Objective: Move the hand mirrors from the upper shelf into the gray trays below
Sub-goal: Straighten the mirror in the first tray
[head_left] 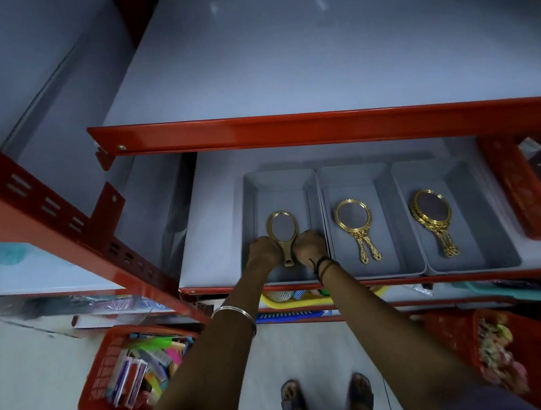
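Observation:
Three gray trays stand side by side on the lower shelf: left tray (276,180), middle tray (353,176), right tray (432,171). A gold oval hand mirror (282,228) lies in the left tray. My left hand (263,250) and my right hand (310,245) flank its handle with fingers curled at it. The middle tray holds gold round mirrors (354,221), two handles showing. Stacked gold mirrors (432,213) lie in the right tray. The upper shelf (280,53) shows no mirrors.
Red steel beams (287,128) edge the shelves, and a slanted red upright (46,215) crosses at the left. Red baskets of goods sit at floor left (113,371), lower right (511,346) and on the shelf at right (528,191). My feet (326,396) stand on tiled floor.

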The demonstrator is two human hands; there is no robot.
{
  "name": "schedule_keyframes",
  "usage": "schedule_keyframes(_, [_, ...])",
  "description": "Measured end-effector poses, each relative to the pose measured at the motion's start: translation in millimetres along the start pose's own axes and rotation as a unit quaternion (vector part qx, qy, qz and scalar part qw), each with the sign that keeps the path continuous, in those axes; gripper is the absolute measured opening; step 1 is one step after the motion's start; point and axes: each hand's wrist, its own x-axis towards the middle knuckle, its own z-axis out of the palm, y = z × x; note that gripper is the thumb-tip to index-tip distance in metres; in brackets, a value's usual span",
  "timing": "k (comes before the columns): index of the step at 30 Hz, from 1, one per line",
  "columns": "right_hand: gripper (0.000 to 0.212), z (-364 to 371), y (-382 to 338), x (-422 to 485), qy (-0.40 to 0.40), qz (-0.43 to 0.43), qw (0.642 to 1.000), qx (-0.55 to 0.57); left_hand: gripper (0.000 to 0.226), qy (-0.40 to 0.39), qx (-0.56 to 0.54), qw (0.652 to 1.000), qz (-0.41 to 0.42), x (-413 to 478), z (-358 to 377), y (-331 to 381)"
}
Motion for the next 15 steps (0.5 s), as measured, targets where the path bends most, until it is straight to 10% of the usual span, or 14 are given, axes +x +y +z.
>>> schedule_keyframes(15, [0.017,12.1,5.0,22.3,-0.007,0.018,0.995,0.098,0.020,0.012,-0.130,0.990,-0.049,18.1,10.9,-4.9])
